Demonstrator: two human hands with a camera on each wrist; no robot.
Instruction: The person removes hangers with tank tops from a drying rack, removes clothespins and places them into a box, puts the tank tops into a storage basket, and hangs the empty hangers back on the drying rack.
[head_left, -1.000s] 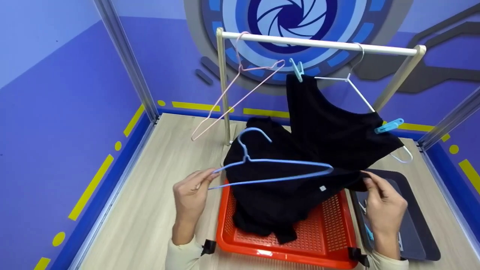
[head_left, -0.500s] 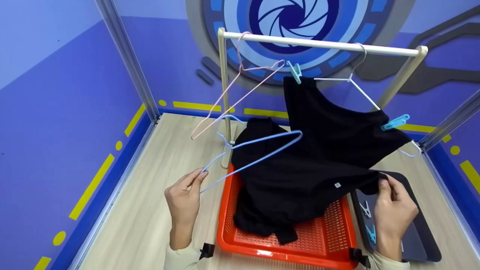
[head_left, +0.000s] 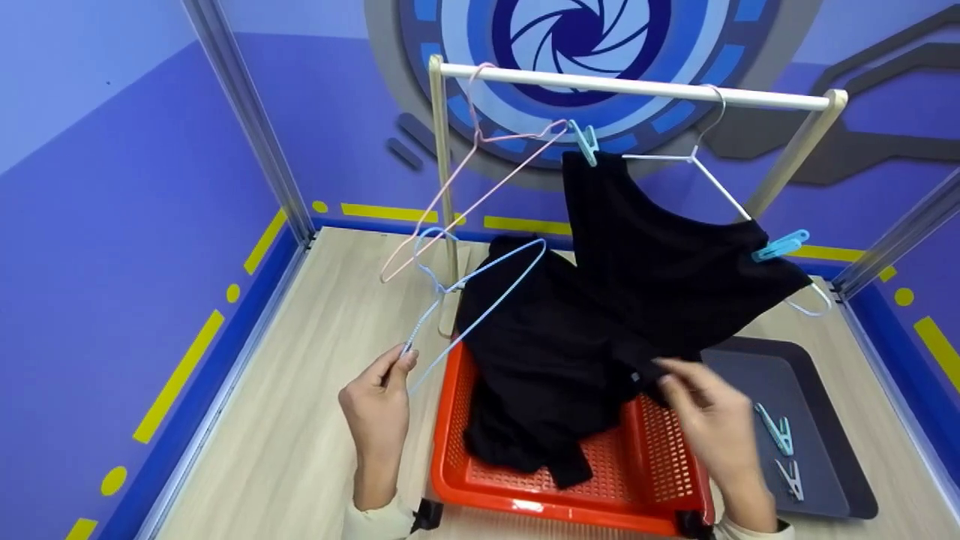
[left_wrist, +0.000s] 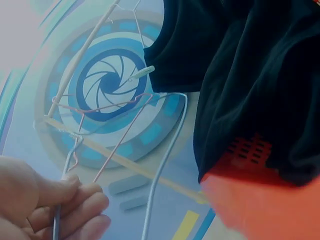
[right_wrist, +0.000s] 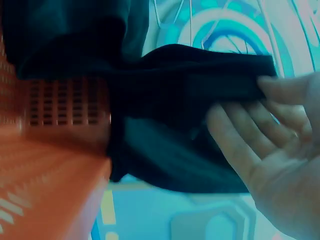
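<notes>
My left hand point(head_left: 379, 401) pinches one arm of a blue clothes hanger point(head_left: 491, 304), which is held up over the left side of the basket, its hook pointing up and back. My right hand point(head_left: 709, 412) pinches the edge of a black garment point(head_left: 540, 352) with a small white tag, between thumb and fingers in the right wrist view. The lower part of this garment lies in a red plastic basket point(head_left: 570, 506). Behind it, a black top point(head_left: 660, 262) hangs on a white hanger point(head_left: 724, 187), fixed by two light-blue clothespins point(head_left: 780, 246).
A wooden rack with a white rail point(head_left: 637, 84) stands at the back. A bare pink hanger point(head_left: 474, 180) hangs from its left end, close behind the blue one. Right of the basket lies a dark grey tray point(head_left: 821, 450) with clothespins point(head_left: 787, 478) in it.
The blue hanger has swung left and up, away from the front of the garment. My right hand has carried the garment's edge out to the right, then back left over the basket.
</notes>
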